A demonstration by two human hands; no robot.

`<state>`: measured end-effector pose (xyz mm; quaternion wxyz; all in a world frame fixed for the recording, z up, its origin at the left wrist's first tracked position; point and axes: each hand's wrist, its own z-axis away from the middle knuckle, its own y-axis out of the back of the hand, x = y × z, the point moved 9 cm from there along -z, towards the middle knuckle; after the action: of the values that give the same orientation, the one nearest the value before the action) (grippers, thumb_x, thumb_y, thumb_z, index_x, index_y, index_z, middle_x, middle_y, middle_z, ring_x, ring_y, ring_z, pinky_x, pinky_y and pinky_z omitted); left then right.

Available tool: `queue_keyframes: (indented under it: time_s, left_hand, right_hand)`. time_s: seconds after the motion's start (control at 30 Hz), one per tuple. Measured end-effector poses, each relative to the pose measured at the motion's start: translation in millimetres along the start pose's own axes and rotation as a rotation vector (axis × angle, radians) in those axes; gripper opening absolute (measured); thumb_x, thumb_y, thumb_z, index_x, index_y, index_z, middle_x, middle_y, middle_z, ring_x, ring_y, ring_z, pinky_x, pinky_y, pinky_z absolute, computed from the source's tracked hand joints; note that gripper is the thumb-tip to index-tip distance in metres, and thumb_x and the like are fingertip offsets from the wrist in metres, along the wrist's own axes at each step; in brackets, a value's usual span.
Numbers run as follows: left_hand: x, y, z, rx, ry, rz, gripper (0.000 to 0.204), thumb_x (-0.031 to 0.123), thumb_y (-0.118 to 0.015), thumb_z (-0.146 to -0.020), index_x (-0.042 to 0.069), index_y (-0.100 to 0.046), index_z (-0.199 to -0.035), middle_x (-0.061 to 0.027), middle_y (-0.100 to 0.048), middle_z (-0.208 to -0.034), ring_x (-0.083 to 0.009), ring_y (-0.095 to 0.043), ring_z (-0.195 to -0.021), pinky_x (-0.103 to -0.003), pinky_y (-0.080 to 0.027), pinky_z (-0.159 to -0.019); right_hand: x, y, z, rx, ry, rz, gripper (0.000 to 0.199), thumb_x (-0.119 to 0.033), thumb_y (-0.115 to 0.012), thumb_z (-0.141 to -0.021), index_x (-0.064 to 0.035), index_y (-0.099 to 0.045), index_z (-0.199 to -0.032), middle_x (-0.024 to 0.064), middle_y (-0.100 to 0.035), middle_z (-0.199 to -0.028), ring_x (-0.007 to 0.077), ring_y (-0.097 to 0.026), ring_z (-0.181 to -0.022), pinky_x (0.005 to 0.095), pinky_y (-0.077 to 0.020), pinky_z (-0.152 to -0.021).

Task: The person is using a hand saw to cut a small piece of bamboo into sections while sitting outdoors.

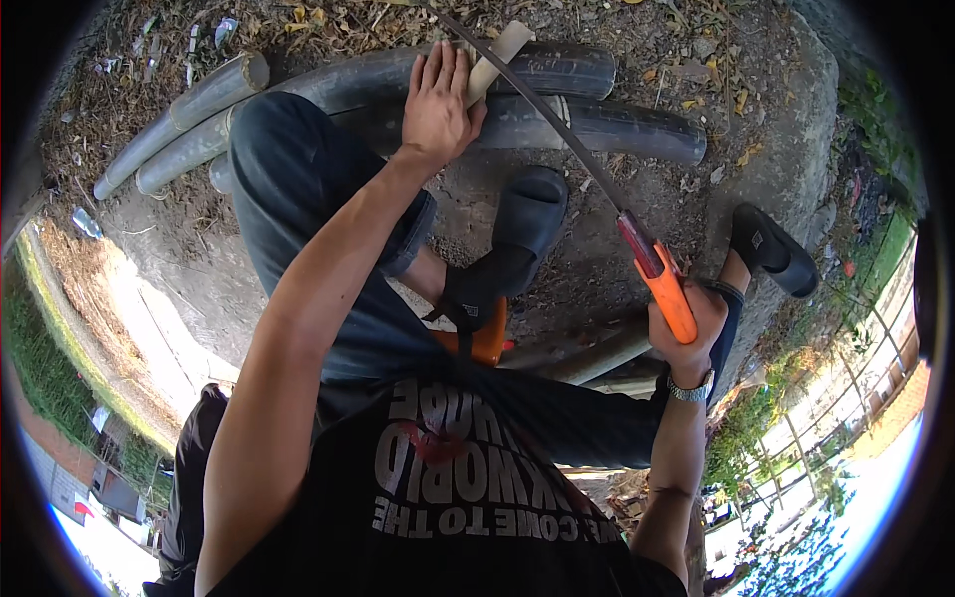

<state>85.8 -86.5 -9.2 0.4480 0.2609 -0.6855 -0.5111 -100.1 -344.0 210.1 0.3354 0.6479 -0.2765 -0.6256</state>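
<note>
My left hand (438,109) is laid across a dark bamboo pole (348,85), fingers over its far side and thumb on the near side. Beside the index finger and thumb, a pale flat strip (500,60) slants over the pole; whether the hand also pinches it, I cannot tell. My right hand (696,323) is wrapped around the orange handle of a handsaw (665,284). The saw's long thin blade slants up and left, passing over the strip and the poles. Its far tip lies near the upper edge of view. Where its teeth touch is unclear.
Another bamboo pole (637,131) lies on the near side, with more bamboo pieces (204,99) at the left. My dark clogs (532,214) rest on bare dirt. An orange object (487,343) is by my foot. Dry leaves (343,20) and litter cover the far ground.
</note>
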Motion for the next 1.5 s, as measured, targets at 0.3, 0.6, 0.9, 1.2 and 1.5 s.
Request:
queue_keyframes:
  time_s: [0.3,0.6,0.9,1.2,1.5]
  left_hand:
    - [-1,-9,11,-0.026,0.038,-0.066,0.077,0.031,-0.059,-0.096,-0.012,-0.033,-0.155,-0.0354,-0.032,-0.160,-0.0478,-0.024,-0.154,-0.057,-0.016,-0.127]
    - [-11,-13,17,-0.105,0.019,-0.097,0.082,0.034,-0.062,-0.092,-0.012,-0.034,-0.154,-0.0373,-0.034,-0.158,-0.0511,-0.026,-0.152,-0.058,-0.018,-0.126]
    - [5,-1,8,-0.004,0.016,0.031,0.077,0.028,-0.063,-0.090,-0.013,-0.038,-0.150,-0.0381,-0.037,-0.155,-0.0518,-0.028,-0.150,-0.060,-0.019,-0.126]
    - [-4,-5,6,-0.041,0.033,0.050,0.083,0.030,-0.064,-0.087,-0.014,-0.036,-0.151,-0.0358,-0.034,-0.158,-0.0495,-0.024,-0.153,-0.057,-0.017,-0.128]
    - [-15,-16,21,-0.164,0.044,0.071,0.088,0.027,-0.068,-0.084,-0.016,-0.033,-0.153,-0.0372,-0.029,-0.160,-0.0511,-0.022,-0.153,-0.058,-0.017,-0.127]
  right_hand:
    - [-13,12,11,0.013,-0.019,0.003,0.016,-0.005,-0.077,-0.071,-0.0030,-0.065,-0.081,0.0112,-0.064,-0.069,0.0300,-0.065,-0.054,0.0377,-0.0515,-0.053]
    - [-14,-111,-140,0.102,0.116,-0.247,0.017,-0.008,-0.078,-0.078,-0.0031,-0.062,-0.083,0.0131,-0.055,-0.064,0.0335,-0.056,-0.052,0.0364,-0.0455,-0.051]
    - [31,-50,-48,0.072,-0.040,-0.070,0.015,-0.004,-0.076,-0.073,-0.0007,-0.067,-0.085,0.0120,-0.069,-0.073,0.0274,-0.069,-0.058,0.0328,-0.0532,-0.056]
    - [48,-56,-43,-0.013,-0.007,-0.062,0.013,-0.006,-0.076,-0.074,-0.0032,-0.066,-0.082,0.0145,-0.067,-0.074,0.0297,-0.069,-0.062,0.0364,-0.0539,-0.059]
    - [16,-112,-139,0.009,0.135,-0.273,0.024,-0.009,-0.080,-0.074,-0.0047,-0.056,-0.076,0.0132,-0.055,-0.067,0.0361,-0.058,-0.057,0.0395,-0.0469,-0.055]
